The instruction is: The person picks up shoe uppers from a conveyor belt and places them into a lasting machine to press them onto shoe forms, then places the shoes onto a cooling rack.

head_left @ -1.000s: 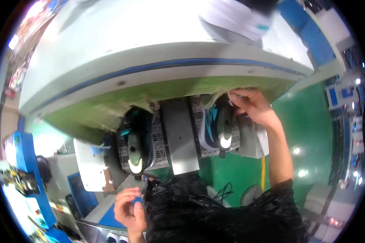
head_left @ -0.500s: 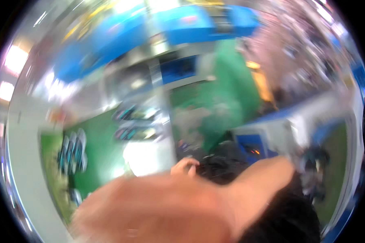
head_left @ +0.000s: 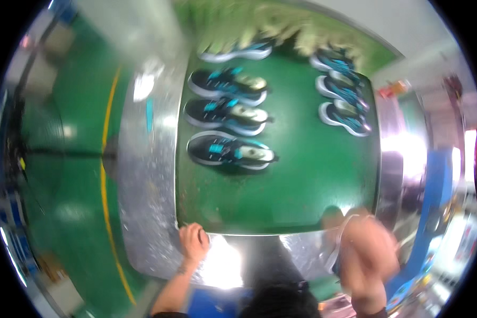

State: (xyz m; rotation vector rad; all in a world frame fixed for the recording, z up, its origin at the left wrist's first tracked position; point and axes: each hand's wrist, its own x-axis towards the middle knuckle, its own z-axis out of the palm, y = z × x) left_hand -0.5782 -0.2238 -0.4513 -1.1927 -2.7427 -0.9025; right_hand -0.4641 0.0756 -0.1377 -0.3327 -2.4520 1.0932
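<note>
My left hand (head_left: 194,243) is at the near left corner of a green belt (head_left: 297,180), over the metal rim. Its fingers are curled, with a small dark loop showing at them; I cannot make out what it is. On the right, my right hand (head_left: 368,241) is smeared by motion at the belt's near right corner. A dark blur (head_left: 332,216) lies beside its fingers, too unclear to name. The closest sneaker (head_left: 230,150), black and teal with a white sole, lies beyond both hands in a column of similar sneakers on the belt's left side.
More sneakers (head_left: 346,117) lie in a second group at the belt's far right. Pale hanging strips (head_left: 281,26) cross the far end. A metal ledge (head_left: 148,201) with a teal strip (head_left: 149,115) runs along the left. Blue equipment (head_left: 434,180) stands at the right.
My view has swung round, bringing the belt and sneakers in front of me. The large blurred arm across the lower picture is gone; my hands now show apart at the belt's near corners.
</note>
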